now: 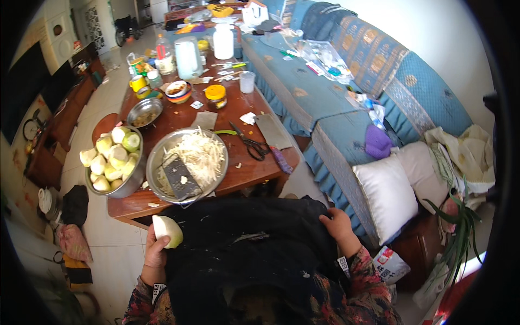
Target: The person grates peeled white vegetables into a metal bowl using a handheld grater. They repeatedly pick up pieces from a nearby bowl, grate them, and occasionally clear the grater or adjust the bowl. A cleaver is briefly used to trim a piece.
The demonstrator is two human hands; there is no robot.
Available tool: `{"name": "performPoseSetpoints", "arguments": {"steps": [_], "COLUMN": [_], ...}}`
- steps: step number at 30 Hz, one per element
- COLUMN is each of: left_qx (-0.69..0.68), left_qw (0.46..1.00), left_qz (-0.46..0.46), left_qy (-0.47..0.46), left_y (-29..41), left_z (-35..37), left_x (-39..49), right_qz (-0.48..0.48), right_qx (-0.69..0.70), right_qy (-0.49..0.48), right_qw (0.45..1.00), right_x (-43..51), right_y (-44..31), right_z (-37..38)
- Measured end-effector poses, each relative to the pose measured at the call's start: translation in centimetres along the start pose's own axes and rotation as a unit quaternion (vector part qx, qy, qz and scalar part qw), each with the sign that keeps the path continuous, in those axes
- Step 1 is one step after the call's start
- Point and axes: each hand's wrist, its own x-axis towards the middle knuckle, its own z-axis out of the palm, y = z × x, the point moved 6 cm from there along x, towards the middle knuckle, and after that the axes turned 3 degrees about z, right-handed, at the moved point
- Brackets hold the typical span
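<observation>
My left hand (156,248) grips a cut piece of pale green-and-white radish (167,232), its flat white face turned up and left. At the right edge of the black cloth (252,243) over my lap, my right hand (339,225) pinches the fabric, its fingertips partly hidden. White shreds and bits dot this cloth. Before me on the table, a steel bowl (151,172) holds a heap of white shreds (203,156) and a dark flat grater (180,176) leaning inside. Left of it, a deep metal pot (136,178) is piled with peeled radishes (118,156).
On the wooden table (243,178) lie black-handled scissors (252,146), a cleaver-like flat blade (272,131) and a green-handled tool (224,132). Behind stand a small metal bowl (145,111), a yellow-lidded jar (215,96) and a kettle (188,57). A blue sofa (284,81) runs along the right.
</observation>
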Motion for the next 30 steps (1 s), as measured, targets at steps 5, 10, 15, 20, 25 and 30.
{"name": "performPoseSetpoints", "arguments": {"steps": [5,10,15,20,25,30], "left_qx": [0.020,0.038,0.050,0.086,0.083,0.104], "left_qw": [1.000,0.999,0.999,0.996,0.996,0.994], "left_qz": [-0.007,0.006,-0.008,-0.025,-0.031,-0.040], "left_qy": [-0.002,0.016,0.004,0.012,0.002,0.004], "left_y": [-0.4,-0.4,-0.6,-1.2,-1.7,-2.2], "left_z": [-0.5,-0.6,-0.9,-1.5,-1.7,-2.9], "left_x": [0.0,-0.1,0.2,0.6,1.1,1.6], "right_qz": [0.027,-0.013,-0.074,-0.070,0.029,-0.051], "right_qx": [0.019,0.065,0.139,0.054,0.035,0.100], "right_qy": [0.023,0.110,0.245,0.257,0.082,0.055], "right_qw": [0.999,0.992,0.957,0.962,0.996,0.992], "right_x": [0.0,0.6,1.8,1.9,1.5,0.5], "right_y": [-0.6,-1.7,-2.6,-2.3,0.0,-2.5], "right_z": [-0.5,-1.1,-6.0,-8.2,-4.2,-2.2]}}
